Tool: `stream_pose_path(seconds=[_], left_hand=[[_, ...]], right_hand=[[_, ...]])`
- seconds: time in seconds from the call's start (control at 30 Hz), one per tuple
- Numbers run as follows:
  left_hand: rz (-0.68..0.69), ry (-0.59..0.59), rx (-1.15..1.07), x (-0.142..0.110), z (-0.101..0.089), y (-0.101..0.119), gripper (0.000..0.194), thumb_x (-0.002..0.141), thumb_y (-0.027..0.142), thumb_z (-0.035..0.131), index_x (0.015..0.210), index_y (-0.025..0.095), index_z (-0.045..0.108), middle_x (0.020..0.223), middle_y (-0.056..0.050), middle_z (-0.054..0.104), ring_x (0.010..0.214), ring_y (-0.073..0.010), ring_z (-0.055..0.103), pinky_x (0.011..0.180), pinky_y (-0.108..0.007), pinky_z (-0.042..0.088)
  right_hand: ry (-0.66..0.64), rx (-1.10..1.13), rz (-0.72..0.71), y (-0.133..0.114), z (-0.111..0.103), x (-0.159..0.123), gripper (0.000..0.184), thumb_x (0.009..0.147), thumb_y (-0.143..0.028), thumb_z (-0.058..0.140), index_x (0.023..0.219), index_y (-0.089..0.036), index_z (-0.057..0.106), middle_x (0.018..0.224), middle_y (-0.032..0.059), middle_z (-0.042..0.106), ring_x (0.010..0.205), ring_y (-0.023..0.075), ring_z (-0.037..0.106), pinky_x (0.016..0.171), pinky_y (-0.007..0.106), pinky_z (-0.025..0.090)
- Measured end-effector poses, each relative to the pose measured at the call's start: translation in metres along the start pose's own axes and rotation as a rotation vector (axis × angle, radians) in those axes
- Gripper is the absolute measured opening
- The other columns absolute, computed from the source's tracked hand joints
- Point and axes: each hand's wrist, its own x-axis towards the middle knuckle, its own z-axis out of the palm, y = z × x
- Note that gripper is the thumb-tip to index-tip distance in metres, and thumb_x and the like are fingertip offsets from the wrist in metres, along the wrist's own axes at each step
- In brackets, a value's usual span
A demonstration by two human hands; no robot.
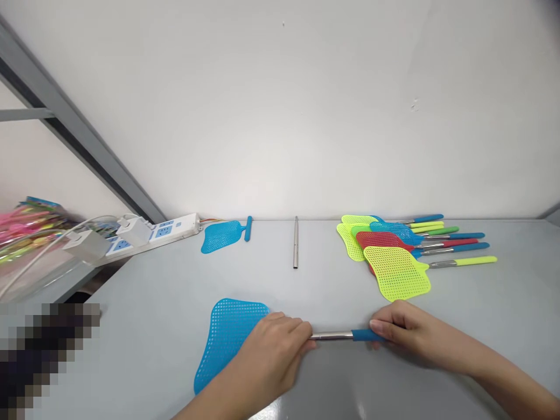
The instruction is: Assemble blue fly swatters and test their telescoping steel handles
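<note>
A blue fly swatter [231, 326] with a metal shaft and blue grip lies crosswise between my two hands, low over the grey table. My left hand [280, 347] is wrapped round its neck, where the perforated head meets the shaft; that joint is hidden under the fingers. My right hand [405, 332] pinches the blue grip at the other end. Beyond them, a bare metal rod [296, 242] lies pointing at the wall. To its left rest a loose blue swatter head [222, 235] and a separate blue grip [248, 228].
Several swatters in yellow, green, red and blue form a pile [396, 271] at the back right. A white power strip [175, 228] with plugged-in adapters runs along the left edge. Colourful bagged items [30, 230] sit farther left, near a grey metal frame [79, 111].
</note>
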Motion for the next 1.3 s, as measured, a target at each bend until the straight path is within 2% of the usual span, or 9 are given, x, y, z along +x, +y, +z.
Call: stream_pose_path(seconds=[0.23,0.33,0.43,0.57,0.67,0.8,0.93,1.13,1.3], left_hand=[[0.074,0.001,0.112,-0.002,0.004,0.007,0.017,0.086,0.015,0.035,0.072,0.018,0.044,0.068,-0.001,0.056,0.059,-0.0135,0.048,0.057,-0.027,0.031],[0.087,0.003,0.115,-0.001,0.003,0.008,0.017,0.086,0.015,0.034,0.072,0.018,0.043,0.069,-0.001,0.056,0.059,-0.0132,0.047,0.057,-0.027,0.03],[0.068,0.009,0.111,0.001,-0.001,0.009,0.019,0.086,0.016,0.035,0.07,0.017,0.043,0.067,0.0,0.056,0.057,-0.0128,0.045,0.057,-0.028,0.029],[0.039,0.015,0.049,0.003,-0.007,0.007,0.022,0.089,0.02,0.033,0.071,0.017,0.045,0.068,0.001,0.056,0.06,-0.0124,0.044,0.062,-0.029,0.03],[0.01,-0.003,-0.023,0.003,-0.011,0.005,0.023,0.09,0.024,0.033,0.073,0.018,0.047,0.068,0.002,0.055,0.061,-0.0116,0.044,0.069,-0.029,0.03],[-0.017,-0.009,-0.079,0.002,-0.016,-0.001,0.022,0.089,0.029,0.038,0.073,0.018,0.048,0.065,0.003,0.053,0.063,-0.0112,0.044,0.073,-0.03,0.029],[-0.075,0.031,-0.073,0.001,-0.018,-0.008,0.028,0.088,0.03,0.041,0.064,0.016,0.044,0.061,0.002,0.051,0.07,-0.0135,0.043,0.075,-0.032,0.026],[-0.015,-0.036,-0.071,0.0,-0.013,-0.005,0.025,0.087,0.02,0.039,0.063,0.016,0.042,0.062,0.002,0.05,0.071,-0.0132,0.042,0.079,-0.033,0.025],[0.012,-0.022,-0.064,-0.002,-0.003,-0.001,0.023,0.087,0.019,0.039,0.064,0.016,0.042,0.063,0.001,0.05,0.069,-0.013,0.042,0.081,-0.034,0.025]], right_hand=[[-0.316,0.476,0.243,0.002,0.002,0.002,0.04,0.08,-0.05,0.047,0.066,-0.014,0.057,0.046,-0.008,0.029,0.036,0.0032,0.013,0.035,0.019,0.007],[-0.353,0.58,0.371,0.003,0.003,0.002,0.037,0.078,-0.05,0.049,0.067,-0.015,0.055,0.046,-0.0089,0.028,0.035,0.0023,0.011,0.034,0.017,0.004],[-0.343,0.609,0.389,0.002,0.003,0.003,0.039,0.078,-0.051,0.05,0.068,-0.014,0.056,0.046,-0.009,0.028,0.036,0.0021,0.011,0.034,0.016,0.005],[-0.25,0.369,0.186,0.002,-0.001,0.003,0.035,0.076,-0.049,0.054,0.076,-0.015,0.062,0.049,-0.0062,0.038,0.04,0.004,0.025,0.038,0.016,0.018],[-0.1,0.091,0.036,0.003,-0.008,0.002,0.026,0.072,-0.044,0.062,0.086,-0.022,0.063,0.071,-0.0019,0.054,0.063,0.0113,0.045,0.051,0.017,0.032],[0.123,-0.114,-0.058,0.0,-0.015,0.002,0.021,0.077,-0.042,0.054,0.079,-0.023,0.062,0.075,-0.0009,0.056,0.073,0.0168,0.047,0.057,0.022,0.035],[0.157,-0.178,-0.081,-0.002,-0.02,0.003,0.025,0.079,-0.043,0.049,0.074,-0.021,0.061,0.066,-0.0003,0.052,0.065,0.0167,0.046,0.057,0.024,0.034],[0.079,-0.216,-0.062,0.009,-0.023,0.007,0.026,0.079,-0.044,0.048,0.076,-0.021,0.062,0.078,0.0021,0.06,0.076,0.0211,0.052,0.066,0.026,0.038],[0.098,-0.224,-0.036,0.007,-0.018,0.003,0.035,0.078,-0.05,0.045,0.069,-0.019,0.06,0.072,0.0031,0.058,0.07,0.0201,0.05,0.062,0.025,0.039]])
